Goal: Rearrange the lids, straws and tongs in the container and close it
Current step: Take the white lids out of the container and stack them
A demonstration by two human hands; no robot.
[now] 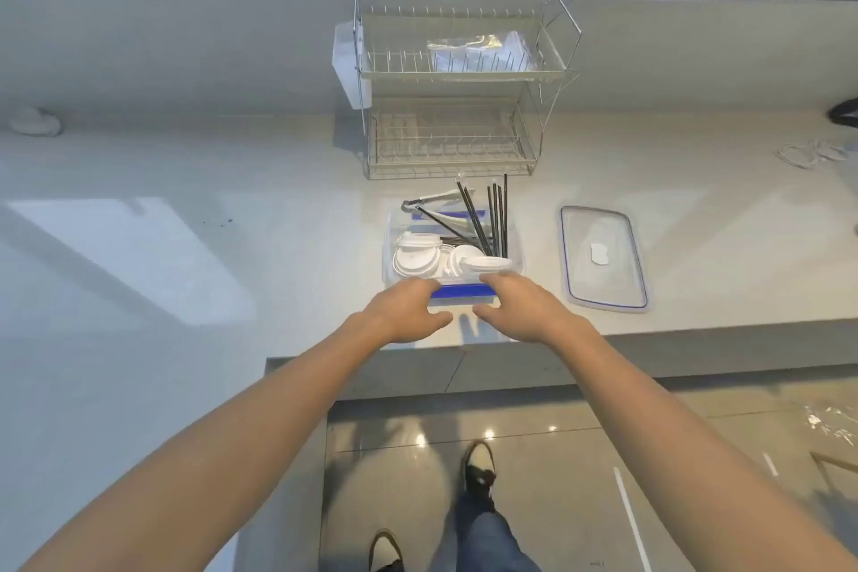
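Note:
A clear plastic container (516, 266) with blue clasps stands open on the counter near its front edge. Inside lie several white cup lids (415, 259) at the near end. Several black straws (496, 214) lean out over the far rim, and metal tongs (429, 201) poke out at the far left corner. The container's clear cover (622, 242) with a blue seal lies flat to the right. My left hand (403, 310) and my right hand (520, 306) hover at the near end by the blue clasp (462, 292), fingers loosely bent and holding nothing.
A two-tier wire dish rack (457, 84) stands behind the container, with a clear bag on its upper shelf. White cables (810, 152) lie at the far right. The counter edge (696, 330) runs just behind my hands, with tiled floor below.

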